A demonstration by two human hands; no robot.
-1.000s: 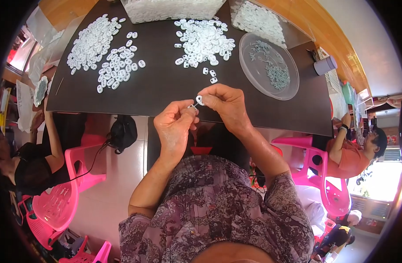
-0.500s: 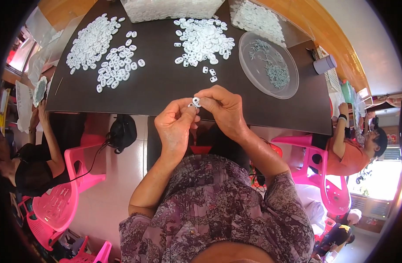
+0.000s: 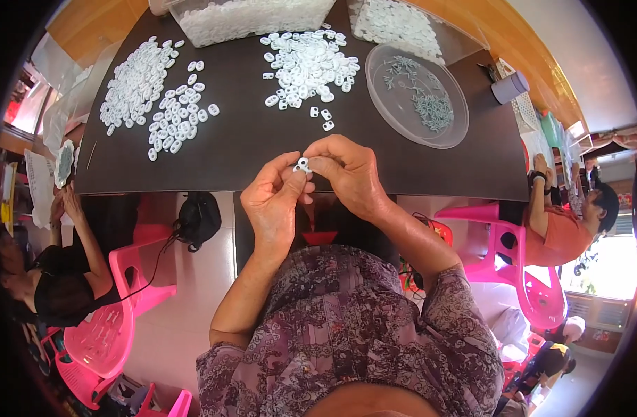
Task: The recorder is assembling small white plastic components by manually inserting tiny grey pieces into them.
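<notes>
Close to the front edge of the table, my left hand point(image 3: 271, 203) and my right hand point(image 3: 350, 171) meet with closed fingertips. Between them is a small white plastic piece point(image 3: 302, 165) with round holes, pinched from both sides. It may be more than one part; the fingers partly cover it. Beyond my hands, a few loose white pieces point(image 3: 325, 115) lie in front of a heap of similar white pieces point(image 3: 310, 68). To the left are a scattered group of white oval pieces point(image 3: 178, 117) and a larger heap of them point(image 3: 136, 83).
A clear round tray point(image 3: 382, 111) at right holds small grey-green slender parts point(image 3: 431, 110). Clear bins of white pieces point(image 3: 252, 19) point(image 3: 396, 28) stand behind. A lilac cup point(image 3: 510, 87) is at the far right. People sit at both sides, near pink chairs point(image 3: 127, 278).
The white piece has turned slightly between my fingertips, and both hands keep their pinch. The whole view has shifted a little, with the table's front edge lower in the picture.
</notes>
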